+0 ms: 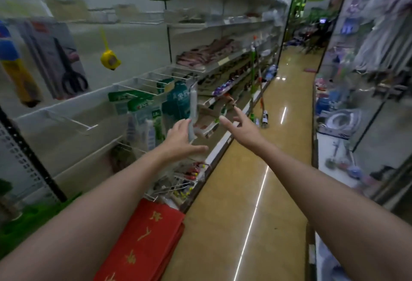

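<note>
The left hand [180, 137] is extended toward the rack [66, 111] on the left side of the aisle. Its fingers are straight and touch the lower end of the grey pack [193, 104]; the thumb points out to the right, clear of the pack. The hand is open and grips nothing. The grey pack is narrow, hangs upright at the front of the rack, and sits just beside the teal pack [177, 102] on its left. The right hand [243, 126] is held over the floor [245, 191], near the grey pack but apart from it. Its fingers are spread and straight, and it is open and holds nothing. Further left on the rack, a yellow tape measure [110, 58] hangs from a hook, and carded scissors [71, 73] hang beyond it. Red bags [145, 242] lie low beneath the left forearm. A green-handled mop [254, 75] stands down the aisle. Blur hides all print on the packs.
</note>
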A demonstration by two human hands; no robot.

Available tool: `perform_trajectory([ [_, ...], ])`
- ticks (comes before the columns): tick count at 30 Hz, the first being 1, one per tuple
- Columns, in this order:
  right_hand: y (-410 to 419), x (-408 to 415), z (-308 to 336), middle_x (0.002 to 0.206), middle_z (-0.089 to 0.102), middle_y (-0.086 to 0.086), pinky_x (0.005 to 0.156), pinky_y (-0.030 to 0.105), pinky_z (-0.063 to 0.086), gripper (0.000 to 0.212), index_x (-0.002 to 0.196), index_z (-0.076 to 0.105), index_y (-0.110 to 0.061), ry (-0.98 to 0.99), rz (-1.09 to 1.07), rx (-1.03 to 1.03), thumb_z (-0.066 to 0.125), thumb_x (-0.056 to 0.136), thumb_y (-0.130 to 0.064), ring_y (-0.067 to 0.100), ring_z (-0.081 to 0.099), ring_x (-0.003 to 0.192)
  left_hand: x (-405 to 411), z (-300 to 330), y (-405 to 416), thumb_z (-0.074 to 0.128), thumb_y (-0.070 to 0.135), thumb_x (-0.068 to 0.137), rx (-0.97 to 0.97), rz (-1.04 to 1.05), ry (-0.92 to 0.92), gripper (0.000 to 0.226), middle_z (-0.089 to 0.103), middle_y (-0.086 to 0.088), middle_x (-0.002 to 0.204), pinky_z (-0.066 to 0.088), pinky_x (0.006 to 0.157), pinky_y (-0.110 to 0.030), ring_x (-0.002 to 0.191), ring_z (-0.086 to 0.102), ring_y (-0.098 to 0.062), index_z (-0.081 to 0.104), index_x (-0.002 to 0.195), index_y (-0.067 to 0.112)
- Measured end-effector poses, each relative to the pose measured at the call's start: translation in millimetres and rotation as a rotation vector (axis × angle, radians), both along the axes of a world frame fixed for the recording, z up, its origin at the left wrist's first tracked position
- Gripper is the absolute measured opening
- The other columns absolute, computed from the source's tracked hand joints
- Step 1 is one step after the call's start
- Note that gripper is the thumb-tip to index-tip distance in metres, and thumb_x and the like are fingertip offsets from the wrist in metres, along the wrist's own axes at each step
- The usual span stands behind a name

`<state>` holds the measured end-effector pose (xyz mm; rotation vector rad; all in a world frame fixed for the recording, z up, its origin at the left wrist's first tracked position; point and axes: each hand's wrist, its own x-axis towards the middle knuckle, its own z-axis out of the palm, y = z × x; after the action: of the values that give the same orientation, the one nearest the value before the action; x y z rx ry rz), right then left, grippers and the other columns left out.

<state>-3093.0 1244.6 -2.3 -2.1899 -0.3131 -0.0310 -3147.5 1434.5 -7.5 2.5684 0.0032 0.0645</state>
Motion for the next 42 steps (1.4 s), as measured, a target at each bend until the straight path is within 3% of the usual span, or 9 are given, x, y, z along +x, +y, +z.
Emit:
perform_trajectory([
  [6, -53, 96, -21, 0.158, 0.024, 0.005, 0.111, 0.04, 0.03, 0.088, 0.153, 0.015, -0.022, 0.087, -0.131, -0.043, 0.047, 0.085, -0.067, 0.025, 0.027, 0.143, 120, -25, -46, 0.07, 0.056, 0.073, -0.053, -0.089, 0.067, 0.105, 0.008, -0.003, 0.159, 0.026, 0.116, -0.046, 0.145, 0.016, -0.025, 0.01, 0.151, 0.021],
  [12, -82, 211, -25, 0.159, 0.021, 0.005, 0.115, 0.049, 0.027, 0.091, 0.152, 0.016, -0.025, 0.134, -0.152, -0.12, 0.052, 0.081, -0.068, 0.025, 0.023, 0.145, 267, -25, -79, 0.071, 0.064, 0.065, -0.121, -0.218, 0.121, 0.112, 0.011, -0.004, 0.159, 0.03, 0.113, -0.051, 0.143, 0.022, -0.027, 0.012, 0.151, 0.025],
  [20, -122, 365, -30, 0.16, 0.016, 0.006, 0.115, 0.047, 0.026, 0.086, 0.153, 0.015, -0.026, 0.172, -0.184, -0.138, 0.05, 0.085, -0.065, 0.026, 0.02, 0.145, 437, -30, -122, 0.074, 0.055, 0.068, -0.171, -0.285, 0.16, 0.109, 0.009, -0.004, 0.159, 0.029, 0.113, -0.052, 0.144, 0.019, -0.027, 0.008, 0.15, 0.029],
  [30, -216, 613, -64, 0.158, 0.023, 0.006, 0.114, 0.047, 0.028, 0.085, 0.153, 0.015, -0.025, 0.143, -0.103, -0.297, 0.051, 0.085, -0.063, 0.025, 0.022, 0.144, 666, -53, -220, 0.071, 0.048, 0.076, -0.185, -0.257, 0.193, 0.094, 0.013, -0.004, 0.158, 0.031, 0.11, -0.046, 0.142, 0.023, -0.026, 0.018, 0.149, 0.023],
  [36, -284, 759, -56, 0.155, 0.03, 0.007, 0.109, 0.046, 0.036, 0.08, 0.151, 0.018, -0.025, 0.163, -0.051, -0.388, 0.049, 0.088, -0.062, 0.028, 0.034, 0.138, 798, -51, -276, 0.069, 0.048, 0.078, -0.104, -0.215, 0.216, 0.08, 0.012, -0.002, 0.159, 0.027, 0.112, -0.044, 0.144, 0.019, -0.023, 0.032, 0.145, 0.024],
  [39, -305, 821, -58, 0.155, 0.028, 0.007, 0.111, 0.043, 0.033, 0.073, 0.151, 0.021, -0.026, 0.137, -0.037, -0.369, 0.049, 0.091, -0.056, 0.026, 0.03, 0.14, 859, -51, -296, 0.073, 0.041, 0.077, -0.174, -0.176, 0.19, 0.083, 0.022, -0.003, 0.156, 0.032, 0.11, -0.039, 0.14, 0.028, -0.021, 0.03, 0.145, 0.022],
  [42, -321, 886, -69, 0.156, 0.026, 0.004, 0.113, 0.044, 0.03, 0.071, 0.15, 0.021, -0.033, 0.109, -0.035, -0.34, 0.048, 0.09, -0.059, 0.023, 0.026, 0.142, 924, -59, -314, 0.074, 0.04, 0.076, -0.204, -0.129, 0.147, 0.091, 0.017, -0.002, 0.157, 0.031, 0.113, -0.046, 0.142, 0.025, -0.023, 0.022, 0.148, 0.024],
])
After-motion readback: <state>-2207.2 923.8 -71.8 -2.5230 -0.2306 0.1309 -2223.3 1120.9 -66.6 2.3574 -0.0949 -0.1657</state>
